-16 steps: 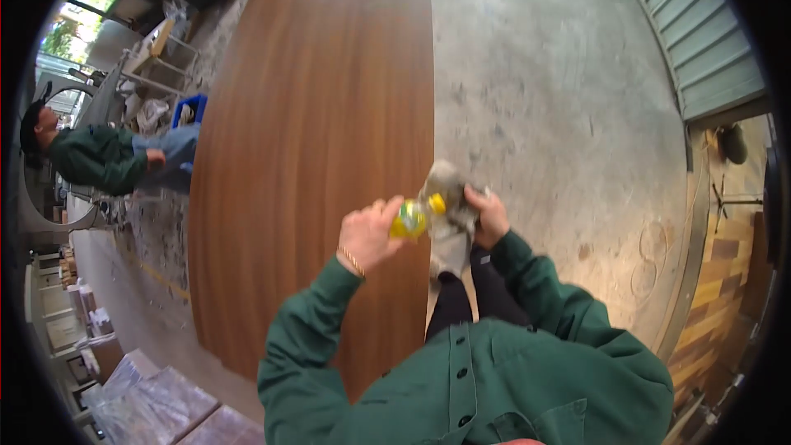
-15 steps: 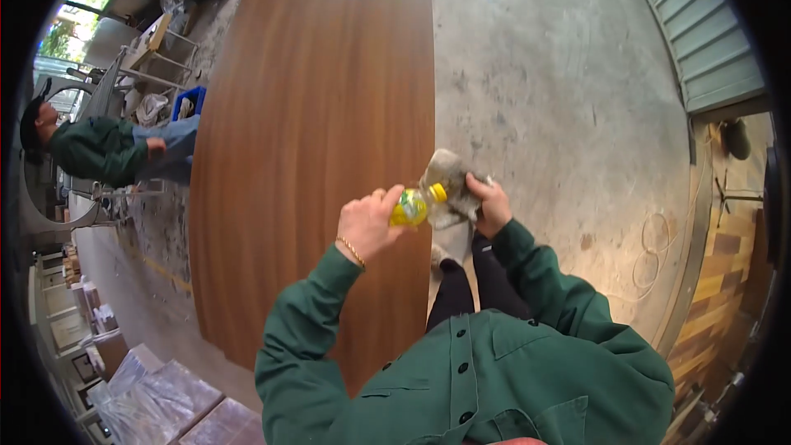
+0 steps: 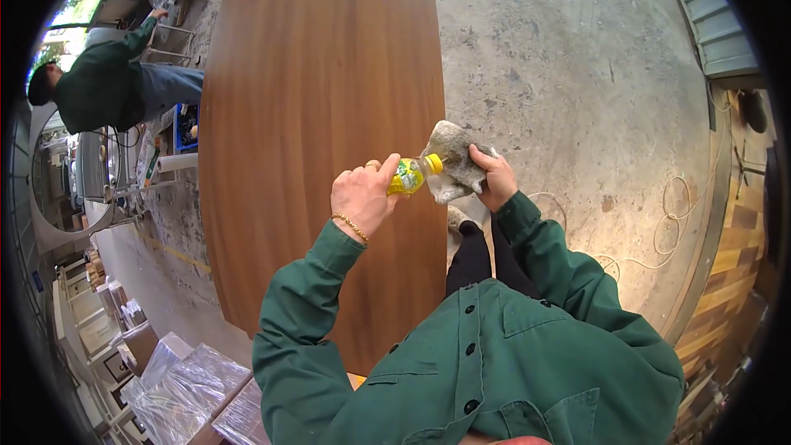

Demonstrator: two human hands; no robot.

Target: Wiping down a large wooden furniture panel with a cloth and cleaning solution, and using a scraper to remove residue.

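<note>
My left hand (image 3: pixel 361 196) is wrapped round a small clear bottle (image 3: pixel 407 175) with yellow-green contents and a yellow cap. The bottle lies tilted almost level, its capped end pointing right at the rag. A dirty grey-white rag (image 3: pixel 451 147) hangs folded in my right hand (image 3: pixel 496 182), thumb on top. Cap and rag overlap in view; whether they touch I cannot tell. Both hands are above the right edge of a long brown wood-grain panel (image 3: pixel 321 107). The fingers under the rag are hidden.
A co-worker in a green jacket (image 3: pixel 99 91) stands beyond the panel's left edge, near a blue crate (image 3: pixel 186 128). Plastic-wrapped boxes (image 3: pixel 194 387) are stacked at lower left. A pale cable (image 3: pixel 671 222) loops over the stained concrete floor (image 3: pixel 568 99) on the right.
My hands, with bottle and rag, sit slightly higher in the picture. The view has shifted a little. The co-worker has turned and stretched an arm out toward the far side.
</note>
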